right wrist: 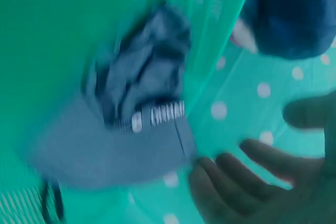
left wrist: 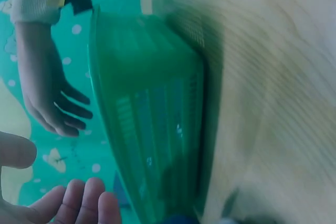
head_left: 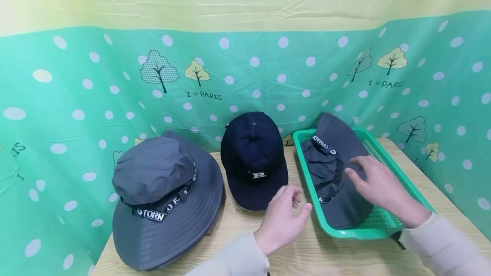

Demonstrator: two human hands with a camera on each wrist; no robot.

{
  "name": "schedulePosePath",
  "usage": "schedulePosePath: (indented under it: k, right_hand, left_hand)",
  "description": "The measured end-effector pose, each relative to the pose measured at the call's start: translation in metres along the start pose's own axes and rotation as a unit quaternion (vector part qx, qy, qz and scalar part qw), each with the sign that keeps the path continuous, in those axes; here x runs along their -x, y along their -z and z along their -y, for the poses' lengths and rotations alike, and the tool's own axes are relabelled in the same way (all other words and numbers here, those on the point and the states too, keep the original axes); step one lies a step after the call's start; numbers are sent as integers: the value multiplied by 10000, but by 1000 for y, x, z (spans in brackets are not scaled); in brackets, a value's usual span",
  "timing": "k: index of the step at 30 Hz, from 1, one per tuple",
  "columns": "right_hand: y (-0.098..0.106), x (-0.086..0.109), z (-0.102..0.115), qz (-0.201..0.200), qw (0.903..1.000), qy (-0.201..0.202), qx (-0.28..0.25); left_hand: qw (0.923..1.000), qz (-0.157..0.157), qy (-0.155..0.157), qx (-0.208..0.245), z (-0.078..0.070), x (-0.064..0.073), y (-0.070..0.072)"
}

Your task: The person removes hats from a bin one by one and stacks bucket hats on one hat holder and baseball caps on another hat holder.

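A dark grey wide-brimmed hat (head_left: 350,173) lies on its side in the green plastic basket (head_left: 326,225), crown to the left and lettered band showing. Over its brim is my right hand (head_left: 377,182), fingers loosely bent and holding nothing; the right wrist view has the hat (right wrist: 115,150) beyond those fingers. My left hand (head_left: 284,218) hovers between the basket and a navy baseball cap (head_left: 251,156) with a white R. Its fingers are relaxed around nothing. In the left wrist view, the basket's outer wall (left wrist: 152,119) stands beside this hand.
Another grey wide-brimmed hat (head_left: 161,195) with a lettered band sits at the left of the wooden table (head_left: 303,259). A green dotted curtain (head_left: 245,67) hangs behind the table and along its sides. The cap stands between the hat and the basket.
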State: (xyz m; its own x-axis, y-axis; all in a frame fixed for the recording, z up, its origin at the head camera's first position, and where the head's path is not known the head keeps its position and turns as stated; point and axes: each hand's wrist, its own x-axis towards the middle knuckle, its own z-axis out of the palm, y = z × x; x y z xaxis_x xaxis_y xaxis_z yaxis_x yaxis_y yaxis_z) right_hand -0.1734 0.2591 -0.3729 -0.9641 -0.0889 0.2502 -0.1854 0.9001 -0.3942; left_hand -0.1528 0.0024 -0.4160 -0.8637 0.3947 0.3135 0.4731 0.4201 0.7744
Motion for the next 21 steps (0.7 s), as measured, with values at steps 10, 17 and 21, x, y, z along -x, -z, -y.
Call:
schedulePosePath:
  k: [10, 17, 21]
  right_hand:
    - [12, -29, -31, 1342, 9898, -202, 428]
    - [14, -55, -51, 1657, 9836, -640, 316]
    - [11, -66, -62, 1679, 9813, -934, 155]
  left_hand:
    - [9882, 267, 1343, 682, -5, -18, -23]
    - [9868, 129, 1540, 485, -4, -21, -32]
    - [9844, 165, 1640, 615, -2, -23, -38]
